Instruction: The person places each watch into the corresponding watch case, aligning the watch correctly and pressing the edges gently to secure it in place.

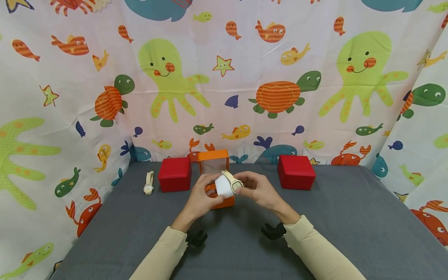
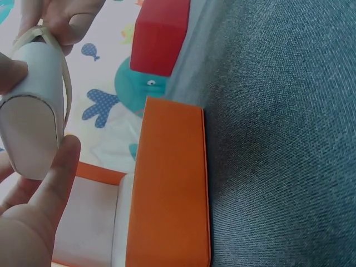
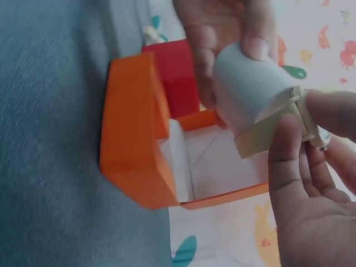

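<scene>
Over an open orange watch box point(image 1: 224, 203), my left hand point(image 1: 201, 198) grips a white watch cushion point(image 1: 223, 187). My right hand point(image 1: 258, 189) pinches a cream-strapped wristwatch point(image 1: 236, 185) at the cushion's right end. In the right wrist view, thumb and fingers hold the watch's strap point(image 3: 260, 133), part of which stands out loose beside the cushion point(image 3: 250, 78). From the left wrist, the cushion's flat end point(image 2: 30, 130) shows, with the strap running along one side. The box's lid point(image 1: 213, 156) stands raised behind the hands, its lining pale. Fingers hide part of the watch.
A second pale-strapped watch point(image 1: 148, 183) lies at the left of the grey table point(image 1: 350, 217). One closed red box point(image 1: 175, 175) stands left of the orange box, another red box point(image 1: 296, 173) to the right. A sea-animal curtain point(image 1: 224, 93) hangs behind and at both sides.
</scene>
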Tool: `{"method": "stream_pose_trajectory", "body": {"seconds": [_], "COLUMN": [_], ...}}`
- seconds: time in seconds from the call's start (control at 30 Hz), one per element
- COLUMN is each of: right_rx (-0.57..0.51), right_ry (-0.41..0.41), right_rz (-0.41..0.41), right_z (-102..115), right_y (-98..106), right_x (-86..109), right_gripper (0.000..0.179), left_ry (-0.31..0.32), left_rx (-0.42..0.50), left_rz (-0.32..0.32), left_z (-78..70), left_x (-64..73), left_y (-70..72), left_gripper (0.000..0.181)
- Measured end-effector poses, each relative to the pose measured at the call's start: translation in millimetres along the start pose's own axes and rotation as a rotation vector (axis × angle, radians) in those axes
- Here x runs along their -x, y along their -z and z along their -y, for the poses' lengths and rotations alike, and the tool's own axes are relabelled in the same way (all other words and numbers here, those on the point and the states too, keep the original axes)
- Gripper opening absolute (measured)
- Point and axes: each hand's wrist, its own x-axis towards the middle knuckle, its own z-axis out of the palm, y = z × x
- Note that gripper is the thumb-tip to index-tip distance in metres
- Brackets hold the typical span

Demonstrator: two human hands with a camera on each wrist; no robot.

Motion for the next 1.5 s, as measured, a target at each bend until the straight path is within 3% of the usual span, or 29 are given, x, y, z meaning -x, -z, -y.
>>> {"method": "stream_pose_trajectory", "body": {"seconds": [0.13,0.23,0.43,0.53,0.67,0.83,1.03,1.33,1.5], "right_rx": [-0.056,-0.05,0.115,0.201,0.257,0.307,0.338,0.444,0.443], "right_ry": [-0.007,-0.004,0.105,0.139,0.192,0.29,0.344,0.403,0.422], "right_rz": [-0.004,-0.005,0.008,-0.033,-0.117,-0.162,-0.184,-0.239,-0.251], "right_z": [2.7,4.8,19.3,28.3,28.7,7.7,-8.3,-12.2,-12.0], "right_y": [1.9,1.5,-8.0,-15.1,-20.3,-19.5,-18.0,-19.4,-19.2], "right_x": [0.3,0.9,5.1,7.4,8.1,3.8,0.6,2.8,2.7], "right_gripper": [0.034,0.034,0.054,0.056,0.051,0.053,0.053,0.055,0.055], "left_ry": [0.009,0.006,0.011,0.026,0.051,0.05,0.035,0.021,0.013], "left_rx": [-0.001,-0.01,-0.024,-0.01,0.025,0.044,0.032,0.01,0.036], "left_rz": [0.02,0.016,-0.04,-0.04,0.015,0.053,0.015,-0.014,-0.011], "left_z": [-6.6,-20.1,-38.9,-39.1,-38.5,-39.4,-41.8,-45.4,-46.5], "left_x": [0.9,4.4,10.1,9.6,7.8,7.2,8.5,9.7,9.0], "left_y": [-0.2,-0.6,-0.1,0.3,1.9,4.6,2.8,-1.2,-2.5], "left_gripper": [0.065,0.065,0.061,0.061,0.064,0.07,0.068,0.065,0.065]}}
